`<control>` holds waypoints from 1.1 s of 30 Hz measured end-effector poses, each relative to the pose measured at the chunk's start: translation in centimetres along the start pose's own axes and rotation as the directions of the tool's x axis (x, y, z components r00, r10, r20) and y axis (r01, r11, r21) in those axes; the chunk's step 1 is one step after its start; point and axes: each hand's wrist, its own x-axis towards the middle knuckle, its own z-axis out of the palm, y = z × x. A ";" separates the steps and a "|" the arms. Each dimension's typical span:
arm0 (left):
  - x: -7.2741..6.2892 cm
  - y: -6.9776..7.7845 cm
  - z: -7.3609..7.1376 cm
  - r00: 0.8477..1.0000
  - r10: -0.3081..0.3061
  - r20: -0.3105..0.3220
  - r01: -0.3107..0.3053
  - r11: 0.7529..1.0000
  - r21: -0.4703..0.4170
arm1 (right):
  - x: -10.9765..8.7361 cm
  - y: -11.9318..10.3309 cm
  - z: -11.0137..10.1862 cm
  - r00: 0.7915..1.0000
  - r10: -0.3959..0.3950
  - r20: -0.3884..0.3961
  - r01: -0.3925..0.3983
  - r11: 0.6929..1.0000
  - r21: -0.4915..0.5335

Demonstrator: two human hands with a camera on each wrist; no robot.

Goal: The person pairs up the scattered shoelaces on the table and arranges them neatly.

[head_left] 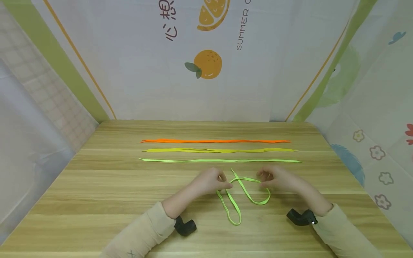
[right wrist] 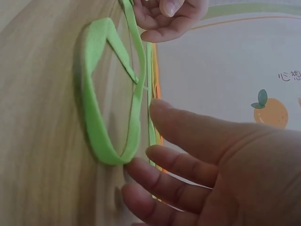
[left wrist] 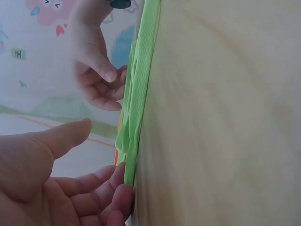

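Note:
A loose bright green shoelace lies on the table in two bends, crossing itself near its upper tip. My left hand is at its left side; in the left wrist view the fingertips touch the flat lace, while the thumb stands well apart. On the other side is my right hand, its fingers loosely bent. The right wrist view shows the fingertips against the rounded end of the lace loop, thumb apart from the fingers. Neither hand pinches the lace.
Beyond the hands, three straight laces lie side by side across the wooden table: an orange lace, a yellow lace and a green lace. Printed cloth hangs behind the table and at both sides.

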 end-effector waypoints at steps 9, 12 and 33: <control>0.4 0.1 0.1 0.999 -0.028 0.023 0.029 0.998 -0.060 | 0.4 0.8 0.7 0.998 0.052 -0.026 -0.051 0.998 0.042; 0.5 0.1 0.2 0.999 -0.037 0.021 0.038 0.998 -0.053 | 0.5 0.9 0.9 0.997 0.062 -0.042 -0.060 0.997 0.056; 0.6 -0.1 0.7 1.000 -0.003 0.003 0.003 0.997 0.081 | 0.8 0.7 1.2 0.995 0.088 -0.051 -0.084 0.993 0.081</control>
